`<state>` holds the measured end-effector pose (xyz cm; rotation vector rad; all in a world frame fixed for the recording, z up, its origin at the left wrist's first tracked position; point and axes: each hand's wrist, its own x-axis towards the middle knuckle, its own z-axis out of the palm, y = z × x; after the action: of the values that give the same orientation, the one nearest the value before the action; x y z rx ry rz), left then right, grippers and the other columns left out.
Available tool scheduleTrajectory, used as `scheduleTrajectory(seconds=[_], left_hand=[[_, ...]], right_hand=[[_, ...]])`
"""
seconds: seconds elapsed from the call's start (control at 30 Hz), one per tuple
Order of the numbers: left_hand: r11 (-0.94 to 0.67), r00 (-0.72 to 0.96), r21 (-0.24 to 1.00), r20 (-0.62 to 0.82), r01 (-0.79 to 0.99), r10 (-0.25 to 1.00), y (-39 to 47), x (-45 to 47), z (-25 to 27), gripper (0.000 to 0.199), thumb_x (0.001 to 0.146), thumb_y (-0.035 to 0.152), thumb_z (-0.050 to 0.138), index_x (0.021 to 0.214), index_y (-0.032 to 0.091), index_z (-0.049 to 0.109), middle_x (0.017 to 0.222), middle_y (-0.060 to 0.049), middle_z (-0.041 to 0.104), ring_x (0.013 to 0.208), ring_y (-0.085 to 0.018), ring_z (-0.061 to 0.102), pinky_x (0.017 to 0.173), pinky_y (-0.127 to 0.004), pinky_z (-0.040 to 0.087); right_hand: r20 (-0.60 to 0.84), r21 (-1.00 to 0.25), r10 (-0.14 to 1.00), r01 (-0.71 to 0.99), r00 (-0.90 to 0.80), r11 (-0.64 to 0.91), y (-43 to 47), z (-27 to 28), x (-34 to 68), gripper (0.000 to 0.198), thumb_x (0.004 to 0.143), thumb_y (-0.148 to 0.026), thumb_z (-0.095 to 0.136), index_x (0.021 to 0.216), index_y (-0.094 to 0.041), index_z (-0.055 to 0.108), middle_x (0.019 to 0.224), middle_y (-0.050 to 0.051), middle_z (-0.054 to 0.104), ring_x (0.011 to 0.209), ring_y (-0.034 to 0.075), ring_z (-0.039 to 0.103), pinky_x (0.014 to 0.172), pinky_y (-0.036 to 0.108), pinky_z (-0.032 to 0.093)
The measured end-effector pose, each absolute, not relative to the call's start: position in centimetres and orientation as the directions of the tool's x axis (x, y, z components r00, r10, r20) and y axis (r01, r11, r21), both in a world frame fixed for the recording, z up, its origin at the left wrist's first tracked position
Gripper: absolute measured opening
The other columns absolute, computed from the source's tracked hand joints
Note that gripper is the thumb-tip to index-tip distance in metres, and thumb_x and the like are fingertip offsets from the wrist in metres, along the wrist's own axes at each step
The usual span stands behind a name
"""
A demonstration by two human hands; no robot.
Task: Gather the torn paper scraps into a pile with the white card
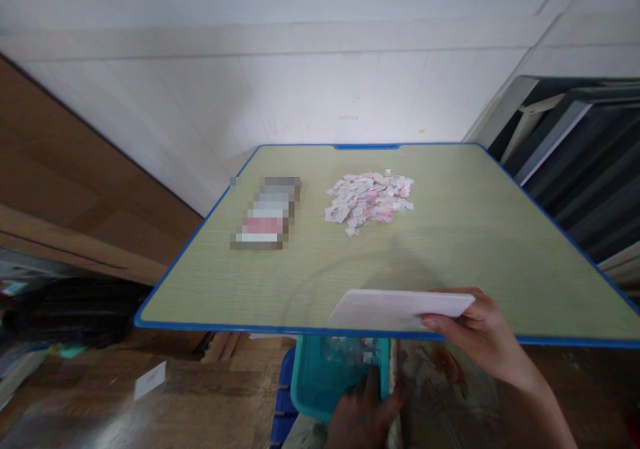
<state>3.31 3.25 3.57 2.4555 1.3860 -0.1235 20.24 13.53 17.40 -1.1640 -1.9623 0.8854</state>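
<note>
My right hand (pixel 483 332) holds a flat white card (pixel 390 307) level over the front edge of the table, thumb below and fingers behind its right end. Its thin near edge faces me, and whether it is one piece or several layers is unclear. Lower down, in shade beneath the table, my left hand (pixel 363 409) is at the near right side of a teal plastic tray (pixel 310 395). Its index finger is stretched out and its thumb is apart. Small pale scraps (pixel 367 355) lie in the tray. A pile of small white and pink paper pieces (pixel 370 199) sits on the table.
The greenish table (pixel 500 235) has a blue rim and stands against a white wall (pixel 310 95). A blurred-out flat object (pixel 265 212) lies on its left. Dark panels (pixel 575 129) lean at right. One white paper (pixel 150 380) is on the wooden floor.
</note>
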Motion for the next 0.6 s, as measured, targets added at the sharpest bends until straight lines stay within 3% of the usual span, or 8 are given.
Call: scheduleTrajectory(seconds=[0.1,0.23,0.6], left_hand=[[-0.471,0.521,0.234,-0.252,0.850,0.816,3.24,3.34,3.63,0.049,0.077,0.024,0.031,0.121,0.038,0.015,0.104,-0.011,0.050,0.076,-0.022,0.057,0.056,-0.033,0.049],[-0.466,0.517,0.241,-0.233,0.851,0.823,3.18,3.36,3.48,0.046,0.078,0.024,0.030,0.120,0.039,0.018,0.102,-0.009,0.050,0.078,-0.022,0.056,0.057,-0.033,0.049],[-0.490,0.536,0.219,-0.314,0.844,0.783,3.63,3.43,3.79,0.055,0.078,0.021,0.031,0.124,0.038,0.004,0.105,-0.013,0.049,0.081,-0.024,0.056,0.058,-0.035,0.049]], right_hand=[[0.198,-0.837,0.947,0.458,-0.254,0.298,13.60,16.90,20.40,0.013,0.072,-0.024,0.053,0.068,-0.018,0.064,0.061,0.001,0.062,0.054,0.013,0.056,0.048,0.020,0.043],[0.140,-0.832,0.959,0.497,-0.245,0.248,13.65,16.64,20.42,0.017,0.072,-0.028,0.053,0.066,-0.016,0.064,0.070,0.004,0.064,0.061,0.017,0.058,0.053,0.024,0.045],[0.109,-0.829,0.956,0.506,-0.273,0.239,13.76,16.84,20.40,0.017,0.072,-0.029,0.053,0.069,-0.016,0.064,0.069,0.003,0.064,0.060,0.016,0.058,0.054,0.024,0.044]])
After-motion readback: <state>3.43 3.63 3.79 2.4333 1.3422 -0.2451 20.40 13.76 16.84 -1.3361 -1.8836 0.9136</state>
